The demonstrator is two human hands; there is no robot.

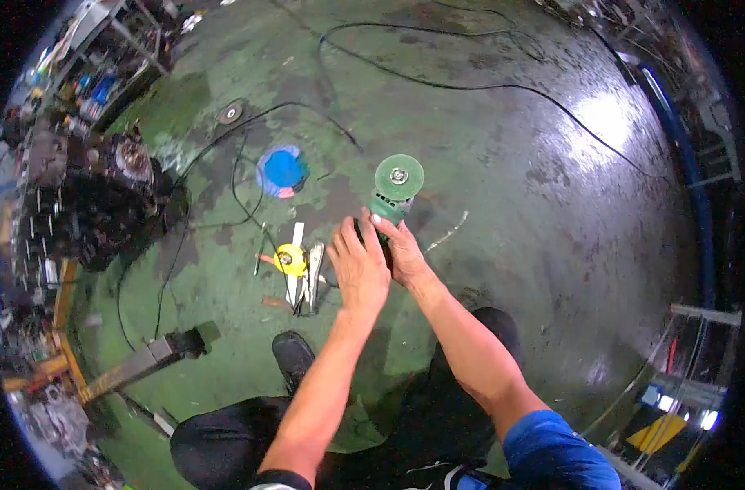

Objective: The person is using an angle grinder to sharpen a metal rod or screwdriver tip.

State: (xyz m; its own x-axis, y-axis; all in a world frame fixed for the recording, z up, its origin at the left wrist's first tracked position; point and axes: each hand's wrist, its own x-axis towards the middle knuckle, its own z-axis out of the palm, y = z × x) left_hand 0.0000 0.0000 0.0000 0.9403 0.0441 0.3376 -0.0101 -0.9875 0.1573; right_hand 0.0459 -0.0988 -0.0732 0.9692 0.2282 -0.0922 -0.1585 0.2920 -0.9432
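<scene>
An angle grinder (pixel 387 207) with a green body is held above the floor between my hands, its round green disc (pixel 409 189) pointing away from me. My right hand (pixel 405 251) is closed around the grinder's body, its thumb lying across the top. Against the grinder's left side rests my left hand (pixel 360 268), fingers stretched and slightly apart. Part of the grinder's handle is hidden by both hands. Just left of my left hand, a yellow tape measure (pixel 290 258) lies among several hand tools and a white strip (pixel 298 233).
A round blue item (pixel 283 169) and a worn grinding disc (pixel 230 113) lie on the green floor (pixel 503 180). Black cable (pixel 438 84) loops across it. Greasy machinery (pixel 95 184) stands at left, a metal frame (pixel 683 367) at lower right. My shoe (pixel 292 359) is near the tools.
</scene>
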